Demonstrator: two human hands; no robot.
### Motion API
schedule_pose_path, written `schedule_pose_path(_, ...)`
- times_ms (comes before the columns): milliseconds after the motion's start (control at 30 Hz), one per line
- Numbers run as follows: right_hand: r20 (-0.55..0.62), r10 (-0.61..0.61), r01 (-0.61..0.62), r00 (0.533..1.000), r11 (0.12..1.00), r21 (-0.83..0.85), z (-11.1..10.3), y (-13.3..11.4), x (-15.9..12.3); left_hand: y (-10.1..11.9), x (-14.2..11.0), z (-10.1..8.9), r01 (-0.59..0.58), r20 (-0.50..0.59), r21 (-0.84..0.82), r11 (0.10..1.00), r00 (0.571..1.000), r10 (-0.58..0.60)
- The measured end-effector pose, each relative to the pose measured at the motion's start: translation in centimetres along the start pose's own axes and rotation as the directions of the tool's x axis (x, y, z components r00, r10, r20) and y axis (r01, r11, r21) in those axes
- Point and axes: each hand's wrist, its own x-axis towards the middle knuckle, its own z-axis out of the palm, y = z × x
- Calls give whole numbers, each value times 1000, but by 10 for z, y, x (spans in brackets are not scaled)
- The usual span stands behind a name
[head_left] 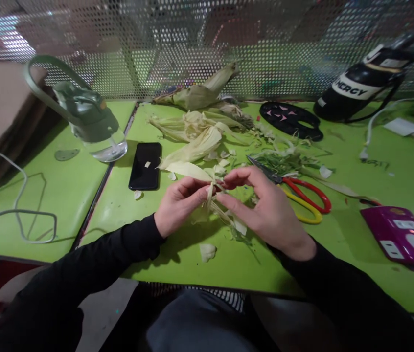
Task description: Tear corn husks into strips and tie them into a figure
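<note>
Between my two hands is a strip of pale corn husk (212,188), bunched and narrow where the fingers meet. My left hand (182,203) pinches it from the left, thumb on top. My right hand (262,208) closes on its right side with thumb and fingertips; the exact grip is partly hidden. Just behind the hands lies a pile of dried corn husks (195,139), with a larger folded husk (207,93) at the back. Scissors (308,198) with one red and one yellow handle lie to the right of my right hand, their blades near green shreds (280,159).
A black phone (145,168) and a clear bottle (104,132) stand left, beside a table seam. A black oval item (289,120), a black flask (357,88) and a purple power strip (401,234) are right. A perforated screen (137,49) closes the back. Cables lie at both sides.
</note>
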Motion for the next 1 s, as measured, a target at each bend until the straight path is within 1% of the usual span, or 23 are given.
schedule_pose_path(67, -6, -61, 60, 998, 997, -55, 2, 0, -2, -1, 2, -2, -55, -10, 81, 995, 998, 56)
schedule_pose_path(133, 1, -81, 80, 997, 993, -83, 3, -1, -3, -2, 2, -3, -97, -15, 168, 981, 995, 101)
schedule_pose_path(233, -17, -66, 63, 998, 991, -118, 3, -4, -5, -1, 2, -5, -146, -18, 296, 944, 987, 159)
schedule_pose_path(300, -10, -46, 45, 999, 991, -127, 2, -7, -7, 1, 2, -6, -192, -9, 380, 905, 977, 211)
schedule_pose_path(400, 20, -52, 53, 998, 995, -81, 2, -9, -8, 4, 1, -6, -263, 44, 470, 843, 961, 275)
schedule_pose_path(467, 32, -84, 85, 996, 996, -22, 3, -8, -8, 5, 0, -5, -281, 79, 472, 836, 958, 277)
schedule_pose_path(567, 51, -162, 161, 985, 987, 16, 4, -5, -8, 5, -2, -2, -232, 79, 408, 883, 972, 220)
schedule_pose_path(633, 51, -183, 184, 982, 983, -12, 5, -3, -6, 5, -2, 0, -167, 46, 323, 932, 986, 161)
schedule_pose_path(700, -21, -210, 206, 977, 972, -116, 4, -1, -5, 6, -1, 1, -96, 19, 209, 973, 995, 95)
schedule_pose_path(733, -72, -252, 234, 965, 953, -194, 4, 0, -4, 7, 0, 2, -68, 21, 147, 987, 998, 65)
schedule_pose_path(767, -112, -315, 273, 943, 920, -282, 4, 1, -3, 7, 1, 2, -47, 30, 102, 994, 999, 44)
schedule_pose_path(800, -128, -391, 321, 912, 871, -373, 5, 2, -2, 7, 2, 2, -37, 39, 69, 997, 999, 35)
schedule_pose_path(833, -117, -467, 371, 876, 809, -456, 5, 4, -2, 6, 3, 2, -43, 44, 49, 998, 998, 40)
schedule_pose_path(900, -47, -597, 465, 801, 670, -578, 7, 6, -2, 4, 3, 1, -77, 39, 46, 996, 996, 76)
schedule_pose_path(967, 16, -693, 537, 721, 543, -645, 9, 8, -4, 2, 3, -1, -103, 26, 73, 992, 994, 102)
schedule_pose_path(1000, 39, -726, 565, 686, 498, -657, 10, 9, -5, 1, 2, -1, -105, 25, 92, 990, 994, 103)
